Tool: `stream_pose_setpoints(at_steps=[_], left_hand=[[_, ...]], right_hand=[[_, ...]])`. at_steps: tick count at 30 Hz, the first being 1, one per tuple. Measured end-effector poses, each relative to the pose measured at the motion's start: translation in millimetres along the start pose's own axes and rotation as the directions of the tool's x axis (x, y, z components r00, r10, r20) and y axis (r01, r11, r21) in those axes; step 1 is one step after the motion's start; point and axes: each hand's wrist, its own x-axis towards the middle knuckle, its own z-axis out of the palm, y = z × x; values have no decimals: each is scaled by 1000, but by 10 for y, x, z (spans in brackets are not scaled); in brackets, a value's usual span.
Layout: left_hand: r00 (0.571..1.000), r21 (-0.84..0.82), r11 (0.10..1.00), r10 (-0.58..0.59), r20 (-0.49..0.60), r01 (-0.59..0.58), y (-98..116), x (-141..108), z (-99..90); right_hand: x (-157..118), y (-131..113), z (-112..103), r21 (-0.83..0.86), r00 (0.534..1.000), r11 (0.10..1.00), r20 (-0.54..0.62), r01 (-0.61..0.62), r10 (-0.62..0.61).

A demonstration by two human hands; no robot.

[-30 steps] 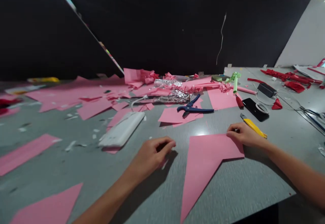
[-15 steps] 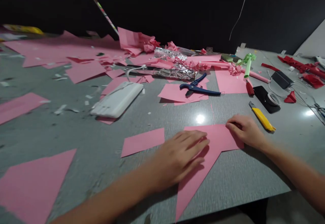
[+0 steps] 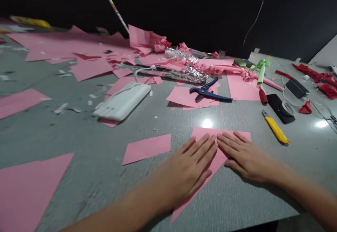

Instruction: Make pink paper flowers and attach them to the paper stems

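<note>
A pink paper piece [image 3: 205, 132] lies on the grey table near its front edge, with a long pointed part reaching toward me. My left hand [image 3: 189, 167] rests flat on its left part, fingers stretched out. From the right, my right hand [image 3: 243, 154] also lies flat on the paper, fingers spread, its fingertips close to those of my left hand. Both hands cover much of the sheet. A smaller pink strip [image 3: 147, 149] lies to the left of my left hand.
A yellow cutter knife [image 3: 276, 129] lies right of the hands. Beyond them are a blue-handled cutter [image 3: 210, 93], a white power bank [image 3: 123, 101], a black case [image 3: 279, 108] and scattered pink paper. A larger pink sheet [image 3: 31, 190] lies at the lower left.
My right hand has moved left from the paper's right corner and opened from a curled grip to lie flat. My left hand's fingers have spread a little.
</note>
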Motion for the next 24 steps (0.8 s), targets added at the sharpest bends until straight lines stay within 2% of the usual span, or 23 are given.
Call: stream_pose_setpoints(at_steps=[5, 8, 11, 16, 21, 24], left_hand=[[989, -20, 992, 118, -94, -121, 115, -241, -102], [985, -58, 992, 106, -136, -114, 176, -372, -90], [981, -74, 990, 111, -161, -124, 221, -406, -98], [972, -152, 974, 141, -188, -171, 214, -303, -207], [959, -314, 910, 284, -8, -272, 13, -12, -251], [984, -290, 941, 161, -78, -177, -127, 208, -136]], right_hand=[[-27, 22, -130, -71, 988, 997, -146, 39, -49], [-39, 47, -211, -164, 955, 982, -265, 92, -133], [-29, 85, -263, -210, 912, 975, -384, 66, -145], [22, 211, -274, -107, 872, 990, -488, -89, 26], [141, 430, -280, 114, 813, 972, -533, -204, 233], [291, 575, -298, 272, 822, 931, -452, -242, 346]])
